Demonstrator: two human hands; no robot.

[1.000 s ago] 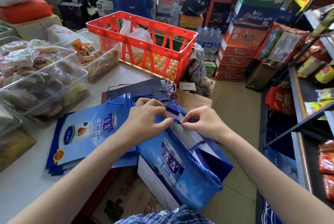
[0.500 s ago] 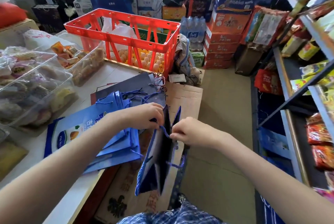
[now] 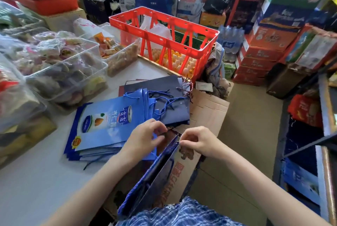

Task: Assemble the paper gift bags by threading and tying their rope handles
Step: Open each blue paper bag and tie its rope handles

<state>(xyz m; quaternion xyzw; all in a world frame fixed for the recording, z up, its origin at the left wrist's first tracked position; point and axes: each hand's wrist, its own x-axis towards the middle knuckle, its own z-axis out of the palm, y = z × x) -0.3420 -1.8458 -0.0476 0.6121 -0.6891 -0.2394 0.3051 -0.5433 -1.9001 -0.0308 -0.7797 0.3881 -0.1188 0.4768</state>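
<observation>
A blue paper gift bag (image 3: 155, 178) hangs folded flat and edge-on between my hands, off the table's front edge. My left hand (image 3: 144, 139) pinches a dark rope end at the bag's top rim. My right hand (image 3: 197, 140) pinches the rim's other side, fingers curled at the hole. A stack of flat blue gift bags (image 3: 107, 123) with blue rope handles (image 3: 165, 106) lies on the white table (image 3: 36, 180), just left of my hands. Dark navy bags (image 3: 155, 84) lie behind the stack.
Clear plastic tubs of wrapped snacks (image 3: 60, 65) line the table's left side. A red crate (image 3: 164, 37) over egg trays stands at the back. An open cardboard box (image 3: 204, 119) sits below my hands. Stacked cartons and a shelf rack (image 3: 326, 125) edge the floor on the right.
The bag swung from lying face-up with its print showing to hanging edge-on. Both hands stayed at its top rim, and the view tilted.
</observation>
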